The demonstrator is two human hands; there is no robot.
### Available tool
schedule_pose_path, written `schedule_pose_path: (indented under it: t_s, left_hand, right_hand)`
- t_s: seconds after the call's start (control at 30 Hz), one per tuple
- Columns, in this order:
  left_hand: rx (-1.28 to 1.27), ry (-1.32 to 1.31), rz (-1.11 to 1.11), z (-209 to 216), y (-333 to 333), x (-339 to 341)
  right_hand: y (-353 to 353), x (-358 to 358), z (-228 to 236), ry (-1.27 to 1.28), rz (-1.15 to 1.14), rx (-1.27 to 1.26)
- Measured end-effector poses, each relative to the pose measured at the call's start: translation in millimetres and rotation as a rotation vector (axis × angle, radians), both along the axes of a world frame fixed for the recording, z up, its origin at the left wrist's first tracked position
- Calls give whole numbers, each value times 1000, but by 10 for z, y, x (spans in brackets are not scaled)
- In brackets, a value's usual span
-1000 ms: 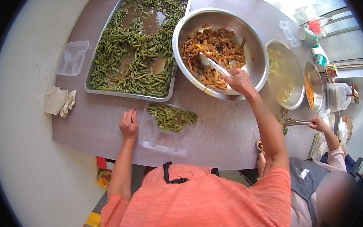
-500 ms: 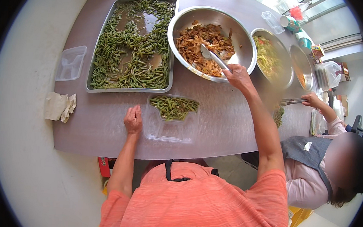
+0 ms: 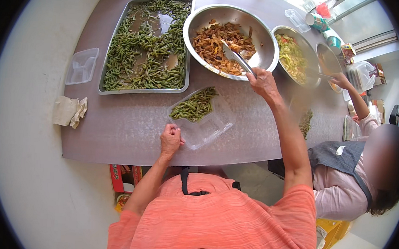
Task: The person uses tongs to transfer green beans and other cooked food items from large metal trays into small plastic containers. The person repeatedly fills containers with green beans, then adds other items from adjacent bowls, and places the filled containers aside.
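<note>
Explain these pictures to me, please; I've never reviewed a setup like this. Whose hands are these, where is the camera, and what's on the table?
There is no machine here: a person works with bare hands. The view comes from the left of two fisheye cameras on their head, looking down, so straight edges bend.

On the table are a metal tray of chopped green beans, a large metal bowl of brown food pieces, and a clear container partly filled with beans.

The right hand holds metal tongs reaching into the bowl. The left hand is at the container's near-left edge; its grip is unclear. The hand at far right is a co-worker's.
</note>
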State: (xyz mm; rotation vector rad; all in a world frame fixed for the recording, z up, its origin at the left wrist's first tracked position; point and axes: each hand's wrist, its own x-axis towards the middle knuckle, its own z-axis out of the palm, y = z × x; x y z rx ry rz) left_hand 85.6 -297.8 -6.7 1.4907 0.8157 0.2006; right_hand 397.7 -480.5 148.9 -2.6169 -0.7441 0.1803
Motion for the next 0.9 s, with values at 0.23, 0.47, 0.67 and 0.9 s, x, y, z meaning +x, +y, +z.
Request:
schedule_pose_path:
  t_s: [0.23,0.47,0.67,0.9]
  left_hand:
    - [-9,-63,122,-17,-119,226]
    - [0,-61,138,2,-82,286]
    - [11,-67,159,-9,-67,205]
    - [78,-22,132,-4,3,121]
  right_hand:
    - [-163,-155,95,41,24,182]
    - [-438,-632,256,72,121,340]
    - [-685,-1144,113,38,232,326]
    - [-863,-1247,-779,-179,298,-27]
